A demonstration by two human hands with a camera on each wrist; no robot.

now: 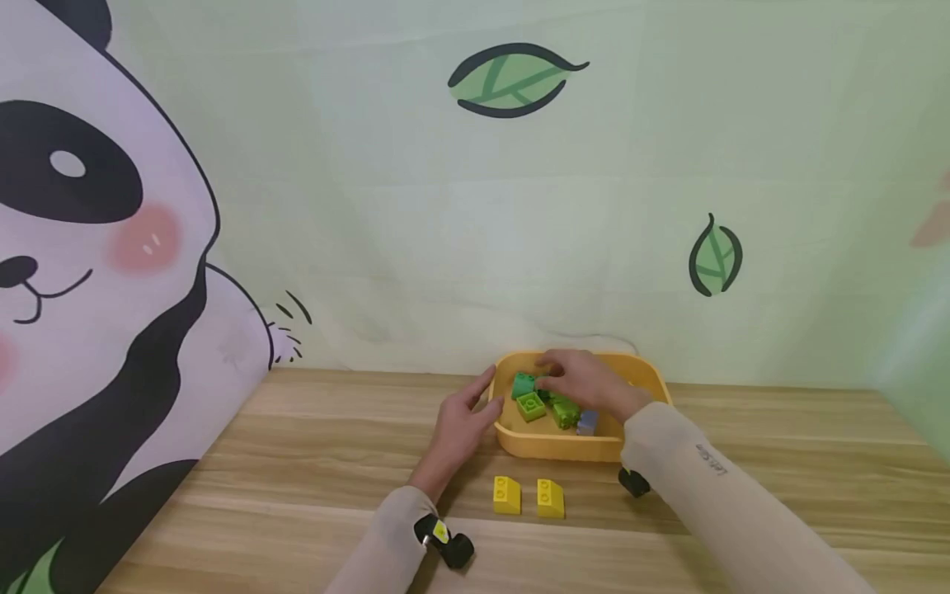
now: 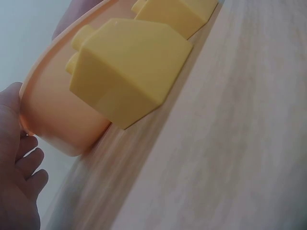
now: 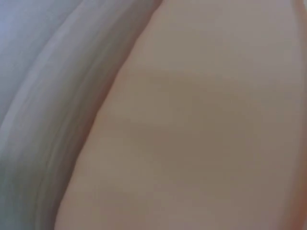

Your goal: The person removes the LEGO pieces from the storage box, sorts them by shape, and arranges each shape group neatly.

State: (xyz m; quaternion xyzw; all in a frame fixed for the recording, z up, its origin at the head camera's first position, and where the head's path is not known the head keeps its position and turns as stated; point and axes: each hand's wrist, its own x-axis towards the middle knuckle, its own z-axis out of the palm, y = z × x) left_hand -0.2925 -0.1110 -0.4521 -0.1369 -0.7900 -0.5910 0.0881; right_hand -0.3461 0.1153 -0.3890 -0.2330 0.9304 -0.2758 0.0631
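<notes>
A yellow-orange plastic bin [image 1: 560,448] stands on the table near the back wall. My left hand [image 1: 458,425] holds its left rim, the thumb at the edge and the fingers along the outside; the left wrist view shows the hand [image 2: 19,163] against the bin's wall [image 2: 57,115]. Inside lie a teal brick [image 1: 523,385], a light green brick [image 1: 530,406], more green bricks [image 1: 566,412] and a blue-grey brick [image 1: 587,423]. My right hand [image 1: 586,379] reaches over them, thumb and forefinger apart, nothing visible between them. Its other fingers are hidden.
Two yellow sloped bricks, a left one [image 1: 507,495] and a right one [image 1: 551,498], sit side by side in front of the bin. Behind the wooden table [image 1: 312,462] hangs a cloth wall [image 1: 371,206] printed with a panda and leaves. The right wrist view is blurred.
</notes>
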